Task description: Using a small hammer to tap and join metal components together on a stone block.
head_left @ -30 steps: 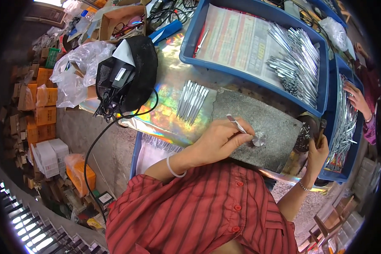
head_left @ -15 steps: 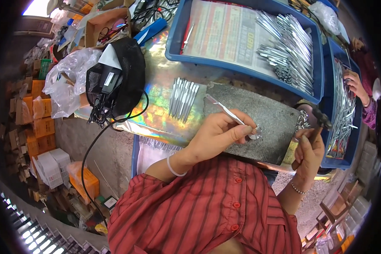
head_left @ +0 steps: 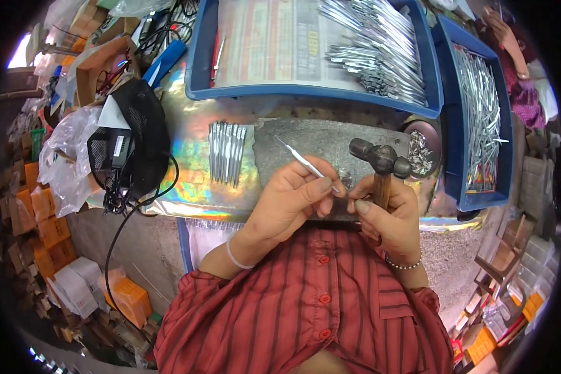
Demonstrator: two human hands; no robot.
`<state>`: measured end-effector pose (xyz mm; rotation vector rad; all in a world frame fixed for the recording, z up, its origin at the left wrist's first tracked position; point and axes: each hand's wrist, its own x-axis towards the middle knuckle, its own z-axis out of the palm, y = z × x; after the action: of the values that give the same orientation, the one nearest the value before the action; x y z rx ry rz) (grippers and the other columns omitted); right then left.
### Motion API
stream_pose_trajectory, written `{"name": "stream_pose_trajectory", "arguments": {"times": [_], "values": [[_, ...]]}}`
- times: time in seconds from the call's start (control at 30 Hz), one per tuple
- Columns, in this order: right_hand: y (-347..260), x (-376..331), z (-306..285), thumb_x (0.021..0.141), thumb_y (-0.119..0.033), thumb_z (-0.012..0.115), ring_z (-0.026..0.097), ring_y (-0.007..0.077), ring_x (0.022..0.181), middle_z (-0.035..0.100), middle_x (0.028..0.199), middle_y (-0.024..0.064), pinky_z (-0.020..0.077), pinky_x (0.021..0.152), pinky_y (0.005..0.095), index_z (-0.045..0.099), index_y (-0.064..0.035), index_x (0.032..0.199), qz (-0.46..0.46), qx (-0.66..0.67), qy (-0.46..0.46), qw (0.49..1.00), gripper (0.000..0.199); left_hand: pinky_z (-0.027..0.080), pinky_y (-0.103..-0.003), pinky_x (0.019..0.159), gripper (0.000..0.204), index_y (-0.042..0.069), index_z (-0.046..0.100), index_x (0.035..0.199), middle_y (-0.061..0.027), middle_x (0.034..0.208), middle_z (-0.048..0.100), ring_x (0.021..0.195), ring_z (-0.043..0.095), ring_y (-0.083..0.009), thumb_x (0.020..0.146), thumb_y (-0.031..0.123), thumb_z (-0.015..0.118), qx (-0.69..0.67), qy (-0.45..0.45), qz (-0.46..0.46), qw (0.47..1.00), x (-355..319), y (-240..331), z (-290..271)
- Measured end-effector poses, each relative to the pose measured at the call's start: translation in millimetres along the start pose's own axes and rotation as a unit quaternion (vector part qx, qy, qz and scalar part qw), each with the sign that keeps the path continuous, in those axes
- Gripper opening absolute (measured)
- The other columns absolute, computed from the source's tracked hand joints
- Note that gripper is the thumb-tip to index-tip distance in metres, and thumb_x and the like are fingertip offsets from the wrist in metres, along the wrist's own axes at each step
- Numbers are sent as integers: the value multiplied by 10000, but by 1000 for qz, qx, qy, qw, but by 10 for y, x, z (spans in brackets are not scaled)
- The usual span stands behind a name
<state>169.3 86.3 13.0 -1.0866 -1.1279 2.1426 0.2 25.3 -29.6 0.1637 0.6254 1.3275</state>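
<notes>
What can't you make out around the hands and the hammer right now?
Head view only:
- Tip of the thin metal piece: hidden behind the left hand fingers.
- Hammer handle: mostly covered by the right hand.
- Contents of the small round dish: too small to identify.

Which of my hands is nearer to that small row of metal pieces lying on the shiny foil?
Left. The left hand sits just lower right of the row of metal pieces; the right hand, holding the hammer, is farther right.
</notes>
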Motion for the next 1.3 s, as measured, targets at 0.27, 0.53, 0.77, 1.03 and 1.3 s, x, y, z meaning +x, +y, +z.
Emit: {"name": "stream_pose_trajectory", "arguments": {"times": [0.27,0.53,0.77,1.03,1.3], "values": [[-36,-11,78,753,39,623,546,68,552,583,790,78,368,398,170,495,1,924,-26,-41,41,998,217,441,-227,563,161,27,537,945,-124,861,609,644,551,-134,857,138,614,-13,-27,-17,999,0,-45,-3],[-16,12,87,756,38,626,603,99,708,572,828,61,462,589,183,496,-10,914,-28,-33,31,999,210,435,-235,578,158,24,533,913,-130,861,602,656,543,-140,849,138,622,32,-31,-1,999,-17,-28,-1],[41,1,30,780,23,615,570,88,763,549,855,34,465,658,205,506,-4,950,-49,-73,12,996,203,454,-240,618,124,4,539,896,-131,878,581,694,552,-144,831,69,623,131,-17,44,990,-49,-26,8],[40,34,3,811,-6,618,533,70,783,551,885,30,450,694,216,514,1,987,-38,-71,-15,997,205,470,-233,658,74,12,561,920,-93,917,594,731,562,-114,861,45,589,169,-33,88,981,-60,-88,-22],[77,22,-106,868,-169,586,447,24,487,586,759,50,322,434,147,523,17,1069,-35,-114,63,991,281,470,-245,617,137,41,518,950,-136,936,601,688,564,-145,881,141,580,19,-12,33,999,-89,-68,-90]]}}
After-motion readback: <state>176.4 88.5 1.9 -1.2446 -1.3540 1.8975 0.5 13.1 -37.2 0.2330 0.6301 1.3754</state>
